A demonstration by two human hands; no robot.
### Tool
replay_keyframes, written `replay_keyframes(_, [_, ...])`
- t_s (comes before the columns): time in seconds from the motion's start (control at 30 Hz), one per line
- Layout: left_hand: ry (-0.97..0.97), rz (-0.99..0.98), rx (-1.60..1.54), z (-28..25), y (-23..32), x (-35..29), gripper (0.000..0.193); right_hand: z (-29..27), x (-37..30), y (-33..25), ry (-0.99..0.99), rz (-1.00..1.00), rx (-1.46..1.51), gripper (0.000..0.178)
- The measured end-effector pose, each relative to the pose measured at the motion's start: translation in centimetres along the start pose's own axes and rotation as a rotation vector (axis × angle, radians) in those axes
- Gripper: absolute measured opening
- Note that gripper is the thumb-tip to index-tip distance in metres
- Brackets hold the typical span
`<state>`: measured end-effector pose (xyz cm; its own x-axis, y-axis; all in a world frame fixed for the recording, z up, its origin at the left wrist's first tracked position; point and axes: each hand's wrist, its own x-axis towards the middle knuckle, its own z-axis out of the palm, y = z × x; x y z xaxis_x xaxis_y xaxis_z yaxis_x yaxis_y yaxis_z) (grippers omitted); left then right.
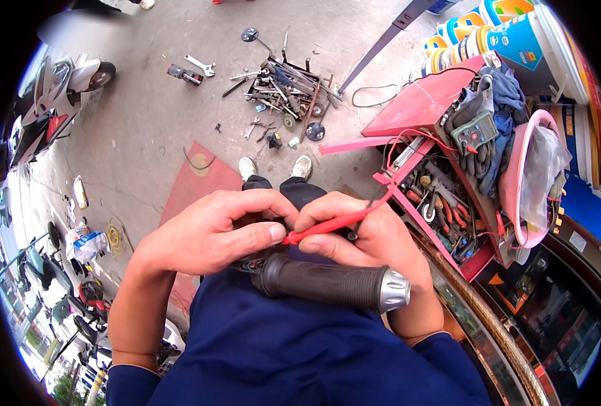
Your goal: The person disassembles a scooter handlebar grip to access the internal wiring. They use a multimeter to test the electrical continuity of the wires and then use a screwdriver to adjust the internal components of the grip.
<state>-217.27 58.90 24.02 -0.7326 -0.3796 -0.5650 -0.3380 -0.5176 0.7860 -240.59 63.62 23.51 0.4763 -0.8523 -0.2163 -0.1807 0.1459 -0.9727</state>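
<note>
My right hand (375,233) is closed around a red multimeter test probe (334,224), which points left toward my other hand. My left hand (212,227) is closed, its thumb and fingers pinched at the probe's tip. What lies between those fingers is dark and mostly hidden. Just below both hands, a black rubber throttle grip (324,283) with a silver end cap lies across my lap against the blue clothing. A red lead runs from the probe up to the right, toward a grey-green multimeter (475,134) resting on grey work gloves (466,111).
An open red tool drawer (442,210) full of pliers and screwdrivers stands at the right, beside a pink basin (517,183). Ahead on the floor are a heap of tools (283,88), a wrench (200,65) and a red mat (199,183). Scooters (50,108) stand at the left.
</note>
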Motion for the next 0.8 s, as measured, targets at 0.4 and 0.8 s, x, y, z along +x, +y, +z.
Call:
replay_keyframes(0.4, [0.033, 0.061, -0.253, 0.4, -2.3, -0.5, 0.026, -1.2, 2.9, 1.7, -0.229, -0.209, 0.005, 0.019])
replay_keyframes(0.8, [0.219, 0.005, -0.485, 1.5, -2.1, -1.9, 0.024, -2.3, -0.6, 4.5, 0.438, 0.034, 0.151, 0.022])
